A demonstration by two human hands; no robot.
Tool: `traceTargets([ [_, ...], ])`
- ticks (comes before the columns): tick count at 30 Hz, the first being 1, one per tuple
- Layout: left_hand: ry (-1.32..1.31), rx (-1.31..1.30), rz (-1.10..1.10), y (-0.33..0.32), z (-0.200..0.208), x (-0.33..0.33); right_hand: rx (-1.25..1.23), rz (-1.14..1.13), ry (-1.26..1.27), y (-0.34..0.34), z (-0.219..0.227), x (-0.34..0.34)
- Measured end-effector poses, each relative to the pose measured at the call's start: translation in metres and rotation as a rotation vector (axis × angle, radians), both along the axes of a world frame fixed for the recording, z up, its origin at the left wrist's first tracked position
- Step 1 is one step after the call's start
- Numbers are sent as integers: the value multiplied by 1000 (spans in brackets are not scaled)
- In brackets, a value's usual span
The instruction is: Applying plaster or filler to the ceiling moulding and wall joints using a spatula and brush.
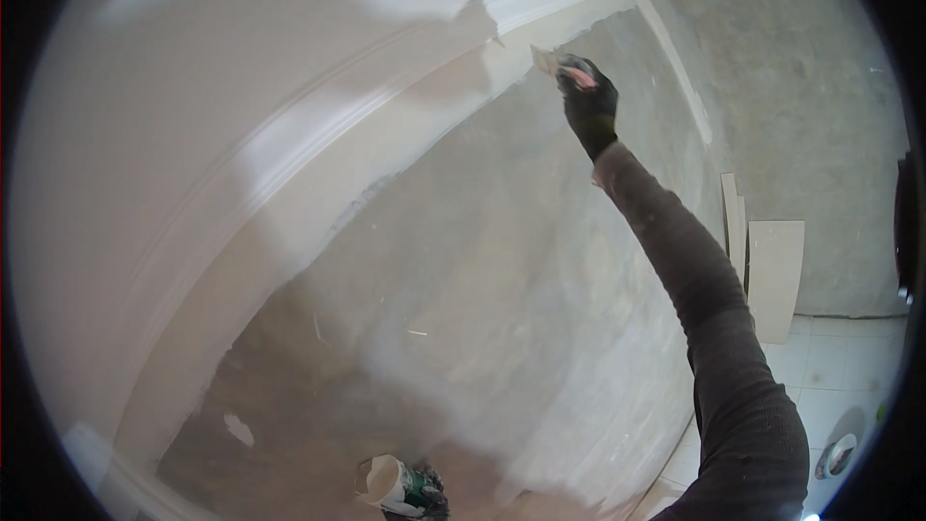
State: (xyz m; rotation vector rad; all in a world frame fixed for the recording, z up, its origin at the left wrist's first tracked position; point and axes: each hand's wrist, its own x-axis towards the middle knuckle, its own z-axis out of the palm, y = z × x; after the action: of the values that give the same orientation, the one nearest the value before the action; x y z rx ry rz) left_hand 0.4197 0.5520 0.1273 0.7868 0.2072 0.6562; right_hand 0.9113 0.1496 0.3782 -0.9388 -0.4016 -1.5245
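Observation:
My right hand [590, 101], in a black glove, reaches up at the end of a dark sleeve. It is closed round the reddish handle of a putty knife [546, 60]. The knife's pale blade is at the white band along the top of the grey wall, just below the moulded cornice [318, 140]. At the lower edge my left hand [432, 494], also in a dark glove, grips the side of a small white and green bucket [384, 480]. The bucket's rim is smeared white. Part of the left hand and its whole arm are out of sight.
The grey wall [463, 260] has a few white marks. Another grey wall [791, 96] meets it at a corner with a pale vertical strip [675, 68]. Pale boards [775, 275] lean there. A round container [837, 456] stands on the tiled floor [825, 362].

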Motion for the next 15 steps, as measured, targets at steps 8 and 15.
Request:
traceTargets([
  [8, -35, -29, -78, 10, -10, -1, -95, -228, 186, 7, 44, 74],
  [15, 20, -32, -88, 13, -10, -3, -106, -219, 205, 13, 54, 82],
])
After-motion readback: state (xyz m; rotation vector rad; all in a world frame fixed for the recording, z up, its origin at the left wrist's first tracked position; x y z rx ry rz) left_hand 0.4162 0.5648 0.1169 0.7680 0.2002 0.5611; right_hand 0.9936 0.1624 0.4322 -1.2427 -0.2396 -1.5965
